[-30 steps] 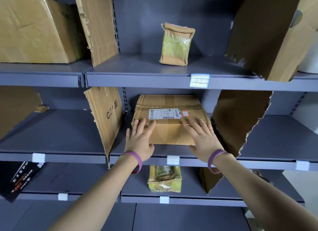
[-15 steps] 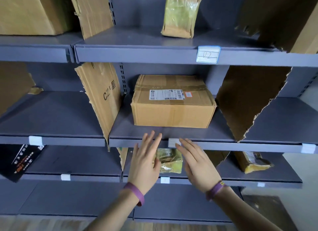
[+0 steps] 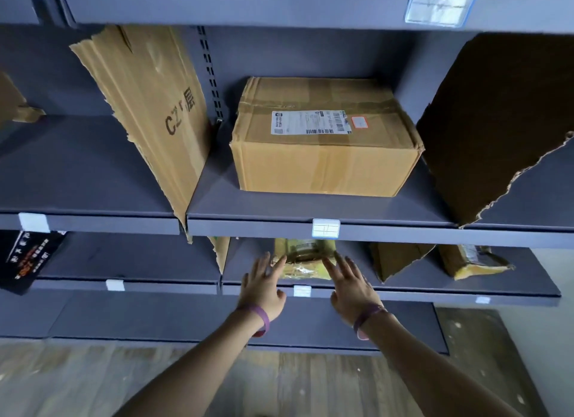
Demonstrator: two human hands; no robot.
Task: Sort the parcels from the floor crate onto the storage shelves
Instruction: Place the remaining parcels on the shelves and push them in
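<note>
A brown cardboard parcel (image 3: pixel 323 155) with a white shipping label sits on the middle grey shelf (image 3: pixel 264 227), between two torn cardboard dividers. Neither hand touches it. My left hand (image 3: pixel 264 286) and my right hand (image 3: pixel 351 287) hang below that shelf with fingers spread and straight, holding nothing. They are in front of a small yellow taped parcel (image 3: pixel 306 261) on the lower shelf (image 3: pixel 403 294). The floor crate is out of view.
A torn cardboard divider (image 3: pixel 152 112) marked "C2" stands left of the parcel, a darker one (image 3: pixel 490 131) right of it. Another taped parcel (image 3: pixel 469 261) lies on the lower shelf at right, a black bag (image 3: pixel 25 258) at left. Wooden floor (image 3: pixel 77 382) lies below.
Both hands left the brown parcel, which stays pushed back on the middle shelf, and dropped to the lower shelf's level. The view tilted downward.
</note>
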